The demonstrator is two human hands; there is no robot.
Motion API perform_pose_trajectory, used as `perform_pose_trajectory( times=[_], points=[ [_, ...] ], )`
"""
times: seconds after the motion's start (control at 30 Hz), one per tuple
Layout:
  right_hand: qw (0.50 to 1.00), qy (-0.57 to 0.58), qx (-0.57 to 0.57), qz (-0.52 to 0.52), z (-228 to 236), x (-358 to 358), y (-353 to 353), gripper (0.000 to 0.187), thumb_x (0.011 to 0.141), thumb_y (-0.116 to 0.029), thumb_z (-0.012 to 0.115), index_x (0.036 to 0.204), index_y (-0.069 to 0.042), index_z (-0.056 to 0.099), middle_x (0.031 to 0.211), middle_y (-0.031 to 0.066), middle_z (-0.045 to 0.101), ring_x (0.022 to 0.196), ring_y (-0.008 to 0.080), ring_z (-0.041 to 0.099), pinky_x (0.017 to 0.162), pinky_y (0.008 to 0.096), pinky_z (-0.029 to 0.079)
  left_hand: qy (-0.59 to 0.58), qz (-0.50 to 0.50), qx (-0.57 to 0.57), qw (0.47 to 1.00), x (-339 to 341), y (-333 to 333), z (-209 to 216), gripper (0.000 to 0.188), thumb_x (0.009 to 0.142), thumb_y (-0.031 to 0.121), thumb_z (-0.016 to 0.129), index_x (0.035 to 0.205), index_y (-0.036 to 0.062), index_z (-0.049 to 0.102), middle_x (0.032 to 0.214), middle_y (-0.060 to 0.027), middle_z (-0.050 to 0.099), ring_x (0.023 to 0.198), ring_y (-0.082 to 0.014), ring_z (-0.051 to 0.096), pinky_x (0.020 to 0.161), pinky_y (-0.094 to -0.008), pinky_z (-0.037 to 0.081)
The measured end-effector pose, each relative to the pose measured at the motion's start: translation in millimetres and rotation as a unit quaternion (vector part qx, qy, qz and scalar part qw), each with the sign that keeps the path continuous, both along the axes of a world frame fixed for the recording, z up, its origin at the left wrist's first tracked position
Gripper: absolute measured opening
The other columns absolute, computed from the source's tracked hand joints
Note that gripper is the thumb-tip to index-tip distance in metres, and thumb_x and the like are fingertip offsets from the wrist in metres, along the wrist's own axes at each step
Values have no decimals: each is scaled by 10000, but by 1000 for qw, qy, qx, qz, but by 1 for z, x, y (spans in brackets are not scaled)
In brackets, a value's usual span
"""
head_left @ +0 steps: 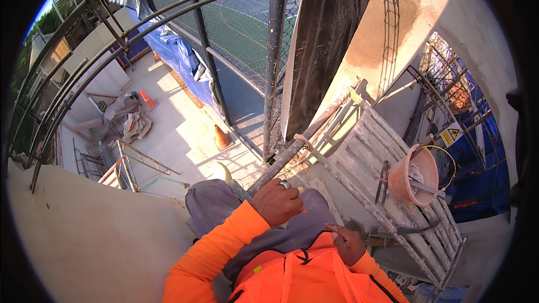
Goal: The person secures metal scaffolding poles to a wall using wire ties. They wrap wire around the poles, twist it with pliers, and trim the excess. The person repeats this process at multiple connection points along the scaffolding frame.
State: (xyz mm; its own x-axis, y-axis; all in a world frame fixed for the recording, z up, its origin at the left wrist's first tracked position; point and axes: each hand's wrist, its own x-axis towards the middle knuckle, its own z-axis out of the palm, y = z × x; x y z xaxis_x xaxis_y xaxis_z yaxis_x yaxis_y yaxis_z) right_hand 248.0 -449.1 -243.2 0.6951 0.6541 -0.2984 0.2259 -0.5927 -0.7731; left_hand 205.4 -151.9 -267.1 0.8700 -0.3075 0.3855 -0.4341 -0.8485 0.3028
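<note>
My left hand [279, 202] is closed in front of my grey trousers [216, 196], its fingers curled. A small green and white spot shows at its knuckles, and whatever lies inside the fist is hidden. Just beyond it runs a mortar-crusted scaffold pole [281, 161]. My right hand [347, 243] rests low at my waist, by the hem of my orange vest [303, 264]. Its visible fingers are stretched toward the trousers and appear to hold nothing; part of the hand is hidden.
On the right a mortar-splashed slatted platform [370, 151] carries a pinkish bucket [401, 177] with tools in it. A curved rebar frame [185, 7] arches overhead. Left is a plastered wall [95, 230]. The floor far below holds traffic cones [222, 138] and a chain-link fence [236, 33].
</note>
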Motion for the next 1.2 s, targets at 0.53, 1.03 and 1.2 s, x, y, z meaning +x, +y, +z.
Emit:
perform_pose_trajectory(
  times=[0.53, 1.03, 1.2],
  points=[
    [994, -68, 84, -3, 17, 14, 35, 252, 984, -39, 603, 1194, 12, 732, 1012, 213, 769, 867, 252, 778, 761, 322, 587, 137, -11, -328, 935, 4, 22, -12, 282, 998, 353, 700, 969, 75, 738, 896, -63, 696, 718, -217, 670, 675, -373, 533],
    [948, -230, 214, -57, 11, 22, 90, 274, 955, 17, 605, 1202, 14, 725, 1008, 203, 755, 833, 291, 758, 728, 351, 584, 23, 175, -723, 668, 15, -46, 9, 591, 1020, 128, 682, 1539, -14, 438, 1170, -160, 727, 904, -165, 720, 776, -300, 614],
    [962, -200, 178, -43, 0, 19, 80, 271, 945, 13, 611, 1188, 9, 731, 1014, 207, 753, 829, 325, 747, 725, 364, 589, 30, 189, -726, 660, 12, -45, 1, 626, 1019, 128, 680, 1563, -8, 402, 1116, -154, 741, 840, -153, 717, 715, -280, 604]
  ],
)
